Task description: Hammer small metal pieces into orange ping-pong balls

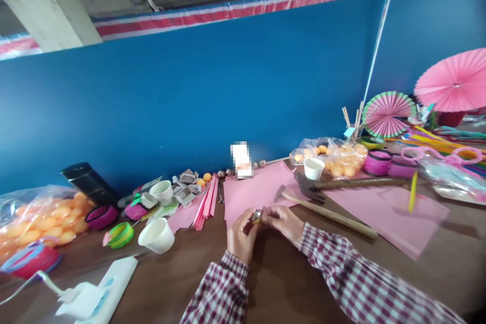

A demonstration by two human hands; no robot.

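My left hand (241, 237) is closed round a small shiny silver-and-yellow object (257, 216), whose exact kind I cannot make out. Close against it from the right, the thumb and fingertips of my right hand (285, 224) are pinched together at the object's edge. Both hands are just above the front edge of a pink paper sheet (250, 187). To the right of my right hand lies a hammer (330, 213) with a pale wooden handle. Behind that, a second, larger hammer (357, 183) rests with its dark head toward the left.
White paper cups (156, 236) stand at left and a white cup (314, 168) at right. Bags of orange balls (45, 220) flank the table. A power strip (110, 291) lies front left. Pink scissors (451, 156) and paper fans (391, 114) are at right. A blue partition (212, 91) rises behind.
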